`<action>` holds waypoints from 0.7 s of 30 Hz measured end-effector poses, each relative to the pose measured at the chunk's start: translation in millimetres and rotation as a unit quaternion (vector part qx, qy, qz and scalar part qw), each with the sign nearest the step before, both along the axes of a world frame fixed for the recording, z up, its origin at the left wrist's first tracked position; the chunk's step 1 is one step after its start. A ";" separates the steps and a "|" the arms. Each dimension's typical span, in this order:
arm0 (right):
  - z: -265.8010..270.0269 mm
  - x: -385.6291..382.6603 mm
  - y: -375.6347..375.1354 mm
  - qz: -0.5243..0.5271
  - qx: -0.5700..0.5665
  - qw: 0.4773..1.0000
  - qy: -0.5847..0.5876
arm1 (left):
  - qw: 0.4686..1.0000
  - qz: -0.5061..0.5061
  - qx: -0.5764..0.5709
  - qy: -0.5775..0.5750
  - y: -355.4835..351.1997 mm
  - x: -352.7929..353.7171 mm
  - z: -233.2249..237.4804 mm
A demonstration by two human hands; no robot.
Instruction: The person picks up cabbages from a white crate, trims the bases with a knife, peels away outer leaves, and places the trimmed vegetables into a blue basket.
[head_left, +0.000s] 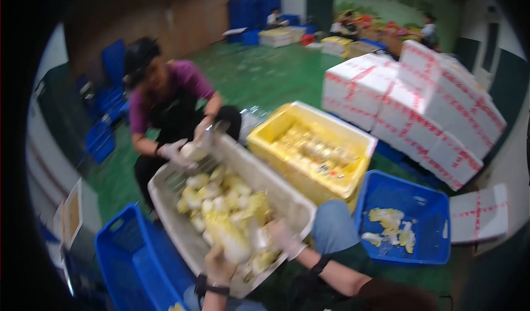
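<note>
A long whitish crate point(171, 187) in front of me holds many pale yellow napa cabbages point(212, 192). My left hand point(219, 264), at the crate's near edge, has its fingers closed around the lower side of a larger napa cabbage point(227, 234). My right hand point(282, 238), in a pale glove, reaches into the crate's right side beside that cabbage. Its fingers are curled and blurred, and what they hold is hidden. Across the crate, a person in a purple shirt point(193, 79) holds a white cabbage point(194, 151) in a gloved hand, with a blurred shiny object in the other.
Right of the crate stands a yellow box point(265, 140) with blurred pale contents. A blue crate point(436, 203) holds loose leaves; another blue crate point(118, 256) is at left. White taped boxes point(386, 98) are stacked at right. Other people sit far back on the green floor point(248, 73).
</note>
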State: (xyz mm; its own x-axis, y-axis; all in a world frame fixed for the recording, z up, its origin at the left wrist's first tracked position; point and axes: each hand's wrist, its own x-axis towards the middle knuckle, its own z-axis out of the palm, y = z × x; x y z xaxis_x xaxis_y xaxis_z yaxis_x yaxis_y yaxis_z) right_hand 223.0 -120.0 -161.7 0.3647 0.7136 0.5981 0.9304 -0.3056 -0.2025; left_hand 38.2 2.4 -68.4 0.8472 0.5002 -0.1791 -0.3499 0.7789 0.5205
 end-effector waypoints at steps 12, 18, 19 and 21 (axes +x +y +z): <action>101.1 -37.7 -0.3 0.148 0.098 0.666 0.724 | 0.984 -0.026 -0.123 -0.127 13.1 14.3 18.2; 101.4 -82.5 2.1 0.158 0.079 0.567 0.804 | 0.993 0.015 0.087 -0.072 9.5 12.4 21.3; 105.3 -84.9 0.5 0.151 0.112 0.582 0.791 | 0.987 0.041 0.146 -0.059 7.2 15.1 27.5; 114.2 -87.9 6.6 0.166 0.223 0.615 0.738 | 0.966 0.082 0.246 0.003 11.3 19.1 25.6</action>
